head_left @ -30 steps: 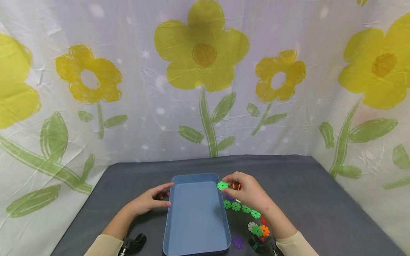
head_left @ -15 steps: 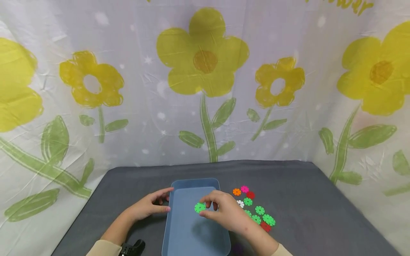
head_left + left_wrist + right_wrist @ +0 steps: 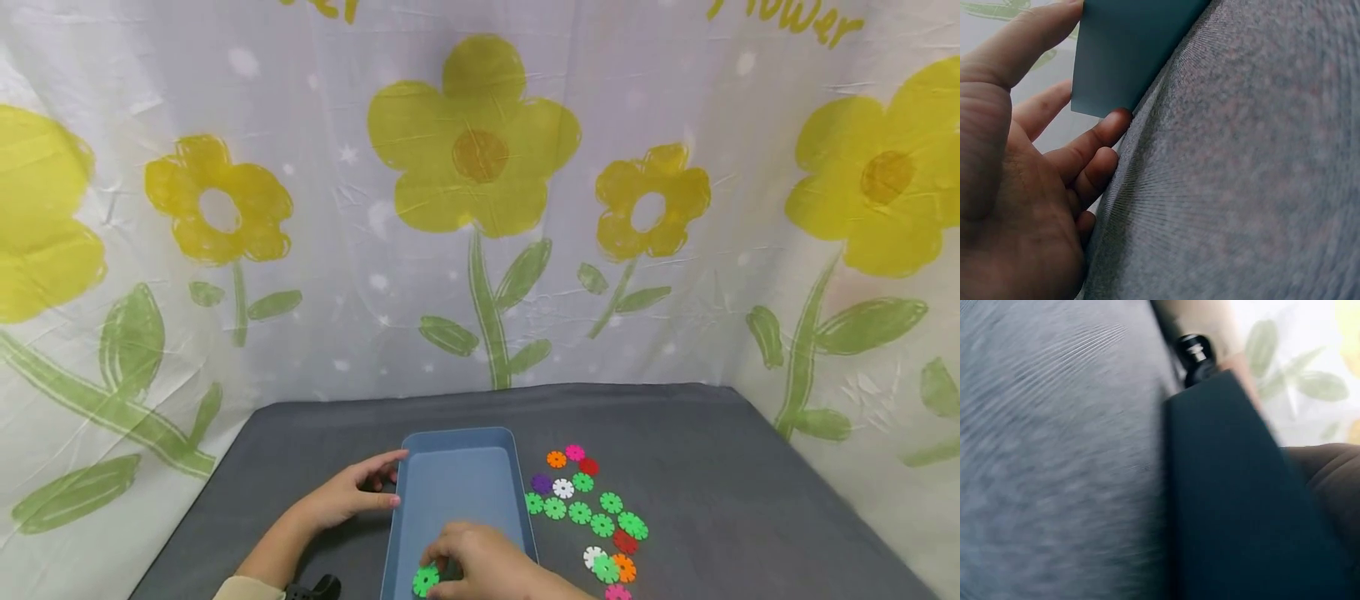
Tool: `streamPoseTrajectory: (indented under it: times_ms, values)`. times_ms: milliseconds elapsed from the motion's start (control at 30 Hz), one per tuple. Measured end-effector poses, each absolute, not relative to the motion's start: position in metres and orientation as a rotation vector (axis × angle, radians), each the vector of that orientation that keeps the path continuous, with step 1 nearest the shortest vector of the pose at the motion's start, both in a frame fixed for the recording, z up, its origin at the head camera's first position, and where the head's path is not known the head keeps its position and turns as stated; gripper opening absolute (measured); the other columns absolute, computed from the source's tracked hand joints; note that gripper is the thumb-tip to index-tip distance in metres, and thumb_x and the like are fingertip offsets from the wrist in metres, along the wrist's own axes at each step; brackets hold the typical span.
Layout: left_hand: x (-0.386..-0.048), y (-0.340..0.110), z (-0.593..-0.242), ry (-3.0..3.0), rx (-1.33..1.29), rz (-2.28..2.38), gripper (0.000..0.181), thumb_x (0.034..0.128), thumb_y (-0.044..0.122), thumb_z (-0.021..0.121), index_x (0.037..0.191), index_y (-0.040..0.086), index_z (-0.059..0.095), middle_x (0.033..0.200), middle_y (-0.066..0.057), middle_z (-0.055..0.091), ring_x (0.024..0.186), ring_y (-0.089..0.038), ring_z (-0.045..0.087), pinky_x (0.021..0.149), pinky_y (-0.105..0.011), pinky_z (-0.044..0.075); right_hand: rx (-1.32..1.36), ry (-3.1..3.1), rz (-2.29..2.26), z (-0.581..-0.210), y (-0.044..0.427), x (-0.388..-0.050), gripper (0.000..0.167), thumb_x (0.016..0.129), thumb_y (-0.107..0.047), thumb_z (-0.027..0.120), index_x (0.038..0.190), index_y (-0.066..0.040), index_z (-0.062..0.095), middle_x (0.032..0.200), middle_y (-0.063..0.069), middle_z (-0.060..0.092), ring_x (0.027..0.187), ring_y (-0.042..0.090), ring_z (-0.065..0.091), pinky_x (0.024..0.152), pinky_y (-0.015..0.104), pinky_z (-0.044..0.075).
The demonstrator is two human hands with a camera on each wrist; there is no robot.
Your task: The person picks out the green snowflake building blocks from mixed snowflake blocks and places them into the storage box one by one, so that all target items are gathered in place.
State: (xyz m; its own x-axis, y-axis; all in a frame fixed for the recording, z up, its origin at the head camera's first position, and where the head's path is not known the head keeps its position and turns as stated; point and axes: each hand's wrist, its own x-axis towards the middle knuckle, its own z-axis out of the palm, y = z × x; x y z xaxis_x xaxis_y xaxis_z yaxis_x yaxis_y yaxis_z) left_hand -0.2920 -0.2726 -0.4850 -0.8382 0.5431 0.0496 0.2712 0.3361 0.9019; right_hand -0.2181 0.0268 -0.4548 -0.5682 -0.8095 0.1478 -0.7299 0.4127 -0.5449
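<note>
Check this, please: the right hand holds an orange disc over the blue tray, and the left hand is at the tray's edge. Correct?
Only the colour is wrong: the head view shows the right hand holding a green disc over the blue tray, the left hand at its edge.

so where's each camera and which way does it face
Head: on the head, facing forward and down at the tray, left hand and right hand.
Left wrist: worn there, looking past the left hand at the tray's side and grey cloth.
Right wrist: worn there, looking along the tray's side, blurred; left arm and probably the right hand show.
Head and left wrist share tray and left hand.
</note>
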Motion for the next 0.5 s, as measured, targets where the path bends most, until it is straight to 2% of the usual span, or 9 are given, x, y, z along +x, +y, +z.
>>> streamPoseTrajectory:
  times_ms: [200,333,500]
  values:
    - [-0.292,-0.272,-0.486,2.341,0.74,1.516,0.071,0.0994,0.016,0.07,0.159,0.001,0.034,0.125,-0.02,0.053,0.101,-0.027,0.05,0.081,-0.033,0.048,-1.512,2.45,-0.783,-0.468,0.023,-0.225,0.022,0.093,-0.021,0.078,0.111,-0.01,0.08,0.087,-0.013,0.062,0.077,-0.009,0.05,0.068,0.009,0.042]
    - [-0.292,-0.273,-0.486,2.332,0.743,1.524,0.07,0.0997,0.015,0.069,0.159,0.002,0.034,0.126,-0.02,0.053,0.102,-0.027,0.05,0.081,-0.034,0.049,-1.65,2.384,-0.764,-0.467,0.022,-0.225,0.021,0.093,-0.012,0.076,0.114,-0.008,0.08,0.089,-0.007,0.066,0.079,-0.01,0.051,0.067,0.007,0.041]
    - [-0.293,-0.273,-0.486,2.308,0.731,1.538,0.07,0.1005,0.015,0.068,0.16,0.002,0.033,0.125,-0.019,0.052,0.103,-0.028,0.05,0.081,-0.034,0.049,-1.765,2.257,-0.769,-0.46,0.025,-0.224,0.019,0.096,-0.008,0.071,0.113,-0.005,0.079,0.094,-0.001,0.069,0.085,-0.01,0.053,0.074,0.005,0.041]
